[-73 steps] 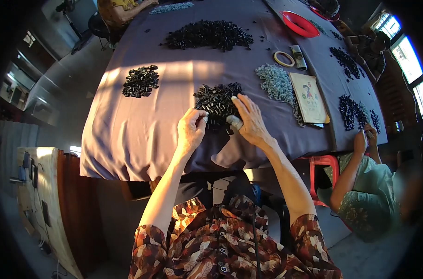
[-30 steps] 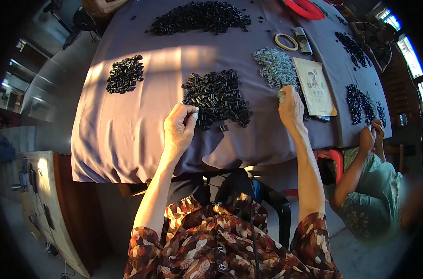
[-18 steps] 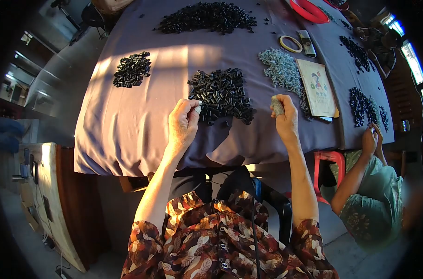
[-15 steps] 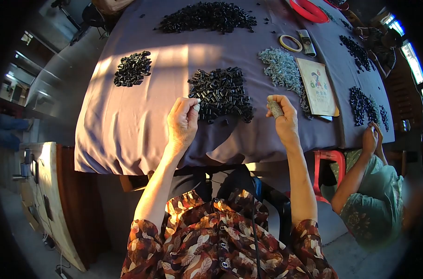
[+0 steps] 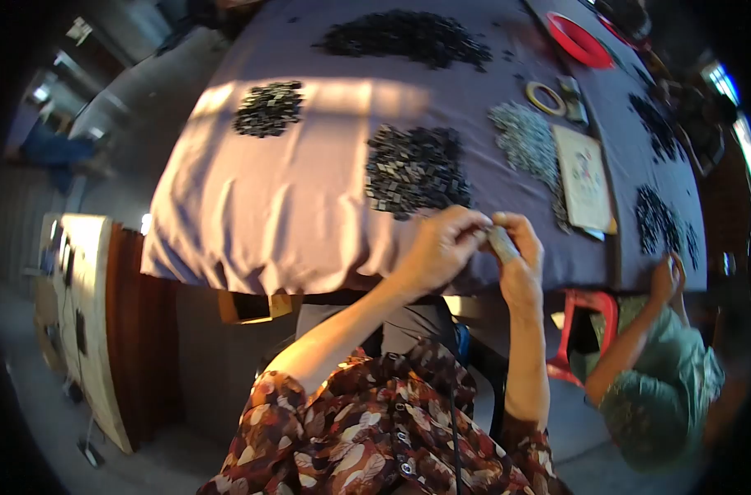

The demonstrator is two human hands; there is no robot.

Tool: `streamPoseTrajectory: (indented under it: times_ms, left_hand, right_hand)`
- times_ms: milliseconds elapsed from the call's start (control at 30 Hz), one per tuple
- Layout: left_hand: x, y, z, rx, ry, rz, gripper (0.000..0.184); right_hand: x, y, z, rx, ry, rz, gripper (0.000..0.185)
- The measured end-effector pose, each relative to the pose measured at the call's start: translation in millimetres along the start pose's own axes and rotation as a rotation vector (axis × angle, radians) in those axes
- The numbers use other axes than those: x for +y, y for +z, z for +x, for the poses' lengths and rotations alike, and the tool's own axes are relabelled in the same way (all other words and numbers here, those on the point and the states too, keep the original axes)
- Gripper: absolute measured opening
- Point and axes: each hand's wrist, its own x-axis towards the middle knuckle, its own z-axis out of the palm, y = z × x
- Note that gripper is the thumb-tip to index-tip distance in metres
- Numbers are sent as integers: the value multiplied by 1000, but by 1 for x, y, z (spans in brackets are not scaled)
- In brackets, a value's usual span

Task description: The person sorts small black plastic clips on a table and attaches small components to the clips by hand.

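Observation:
My left hand (image 5: 446, 247) and my right hand (image 5: 520, 252) meet fingertip to fingertip over the front part of the cloth-covered table. The left fingers are pinched, and whatever they hold is too small and blurred to name. On the right, thumb and forefinger close toward the left fingertips; a greyish covering shows on the thumb, and any small piece between the fingers cannot be made out. Just behind my left hand lies a pile of small black pieces (image 5: 417, 169). A pile of pale, clear-looking small pieces (image 5: 524, 140) lies behind my right hand, beside a booklet (image 5: 583, 177).
Another black pile (image 5: 268, 109) is at the left, and a larger one (image 5: 404, 37) at the back. A tape ring (image 5: 545, 98) and a red basin (image 5: 579, 40) are at the back right. A co-worker's hands (image 5: 668, 276) are at the right edge, near a red stool (image 5: 590, 330).
My left hand has moved right, away from the black pile's left edge, to meet my right hand. Earlier, my right hand came from the black pile past the pale pile. The view has shifted.

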Motion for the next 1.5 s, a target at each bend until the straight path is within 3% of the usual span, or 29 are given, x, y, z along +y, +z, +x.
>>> streamPoseTrajectory:
  times_ms: [133,233,333,467,900,1300,1400,1500]
  left_hand:
    - [-10,2,-4,-88,-14,-36,13]
    - [-5,3,-8,-6,-7,-40,12]
    - [-14,-3,-7,-80,102,143,11]
    - [-15,3,-7,-62,26,121,10]
    - [-13,5,-8,-92,-333,-185,2]
    - [-7,-1,-8,-119,-399,-416,8]
    - [-6,-3,-9,-121,-392,-322,12]
    - [-19,3,-12,-72,-377,-497,12]
  right_hand:
    - [5,-9,-6,-8,68,49,15]
    - [14,-11,-7,-5,99,75,18]
    - [12,-12,-8,-50,133,82,18]
    - [9,-11,-8,-33,138,84,17]
    - [11,-5,-9,25,-105,-210,18]
    - [7,-4,-11,-52,-200,-394,25]
    - [6,0,-14,-58,-224,-391,29]
    - [-4,-4,-9,-82,-186,-507,33]
